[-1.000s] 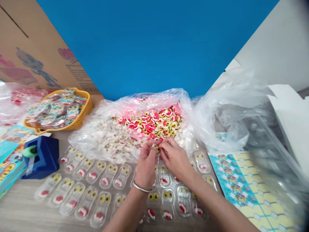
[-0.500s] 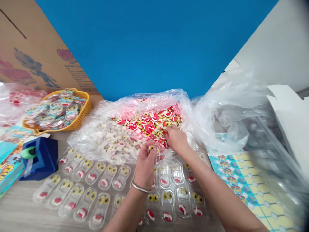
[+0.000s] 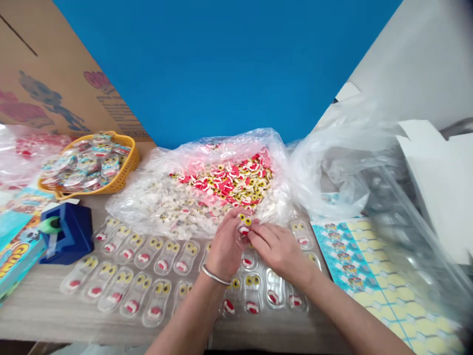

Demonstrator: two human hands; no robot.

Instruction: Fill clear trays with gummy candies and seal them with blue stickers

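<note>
My left hand (image 3: 222, 245) holds a small clear blister shell (image 3: 243, 228) upright; two yellow eye pieces and a red mouth piece show inside it. My right hand (image 3: 278, 249) meets it from the right, fingertips touching the shell at the red piece. Both hands hover over rows of filled clear blister shells (image 3: 148, 256) laid on the table. Just behind the hands lies an open plastic bag (image 3: 221, 182) heaped with red, yellow and white candy pieces.
A yellow basket (image 3: 123, 175) of packed items stands at back left beside a cardboard box (image 3: 44, 74). A blue tape dispenser (image 3: 68, 236) and a printed box (image 3: 16, 256) sit left. Printed card sheets (image 3: 354, 261) and crumpled clear plastic (image 3: 343, 162) lie right.
My right hand reached into the candy bag, then came back to the shell in my left hand. A red mouth piece now shows in the shell under the eyes.
</note>
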